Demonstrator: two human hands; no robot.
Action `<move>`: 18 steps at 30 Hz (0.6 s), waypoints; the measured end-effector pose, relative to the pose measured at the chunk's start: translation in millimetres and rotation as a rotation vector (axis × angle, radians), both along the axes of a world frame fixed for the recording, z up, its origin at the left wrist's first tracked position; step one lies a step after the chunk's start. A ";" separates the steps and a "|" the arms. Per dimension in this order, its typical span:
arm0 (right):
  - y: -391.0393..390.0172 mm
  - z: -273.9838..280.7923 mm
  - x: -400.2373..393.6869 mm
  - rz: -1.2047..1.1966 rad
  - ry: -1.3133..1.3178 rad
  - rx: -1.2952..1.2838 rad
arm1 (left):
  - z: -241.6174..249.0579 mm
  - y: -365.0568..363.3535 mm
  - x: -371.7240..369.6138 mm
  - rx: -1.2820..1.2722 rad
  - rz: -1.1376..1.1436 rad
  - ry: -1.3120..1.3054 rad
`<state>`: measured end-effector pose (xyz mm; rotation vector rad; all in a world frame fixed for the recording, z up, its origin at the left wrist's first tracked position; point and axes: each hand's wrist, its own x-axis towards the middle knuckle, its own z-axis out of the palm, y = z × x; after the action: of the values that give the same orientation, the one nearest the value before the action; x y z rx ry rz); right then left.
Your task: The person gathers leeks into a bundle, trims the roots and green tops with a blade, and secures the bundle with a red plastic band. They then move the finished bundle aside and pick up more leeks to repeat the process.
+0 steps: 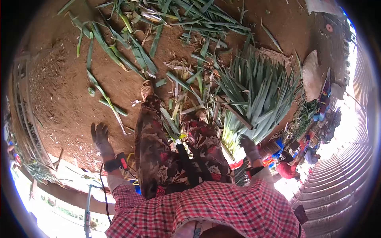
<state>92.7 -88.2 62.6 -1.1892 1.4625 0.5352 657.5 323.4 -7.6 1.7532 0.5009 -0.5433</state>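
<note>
My left hand [101, 139], in a grey glove, is held over the brown soil at the left with its fingers apart and nothing in them. My right hand [249, 147], also gloved, is beside the pale stalk ends of a large leek bundle [260, 91], its fingers extended against or just over the stalks; contact is hard to make out. The bundle's green leaves fan out up and to the right. Between my legs [152, 150] lie a few loose leek pieces [170, 121]. A dark strap or tool [186, 162] is in front of my lap.
Loose leeks [214, 18] and cut leaves are strewn on the soil [59, 95] ahead. A wooden stick [237, 114] lies against the bundle. Beyond it is a pale sack [312, 75]. Another person in red [286, 169] is at the right. A slatted rack [25, 115] stands at the left.
</note>
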 end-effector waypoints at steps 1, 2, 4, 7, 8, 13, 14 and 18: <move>28.8 -9.7 21.3 -0.531 -0.166 0.158 | 0.3 -18.2 7.7 -0.060 -0.086 -0.021; 31.8 32.5 135.3 0.143 0.163 0.063 | -1.3 -36.2 19.9 -0.025 -0.111 0.045; 46.1 43.2 193.7 0.035 0.030 0.059 | -12.2 -71.2 41.9 0.039 -0.171 0.178; 42.2 17.8 217.9 0.218 0.068 -0.043 | -43.2 -93.8 47.8 -0.136 -0.411 0.127; 41.9 -3.4 211.8 0.248 0.053 -0.097 | -39.7 -109.0 41.2 -0.152 -0.460 0.135; 7.4 -157.0 194.5 0.616 0.185 -0.204 | -7.3 -168.5 3.0 -0.044 -0.652 0.265; -3.0 -179.2 204.3 0.088 0.017 -0.178 | -5.5 -167.6 -8.2 -0.028 -0.665 0.310; -53.4 -292.1 223.3 0.021 0.091 -0.073 | -14.9 -146.6 -48.5 0.066 -0.638 0.475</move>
<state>316.0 -141.6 -229.5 -1.2525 1.5592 0.5610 609.0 176.8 -22.5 1.8371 0.2705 -1.4268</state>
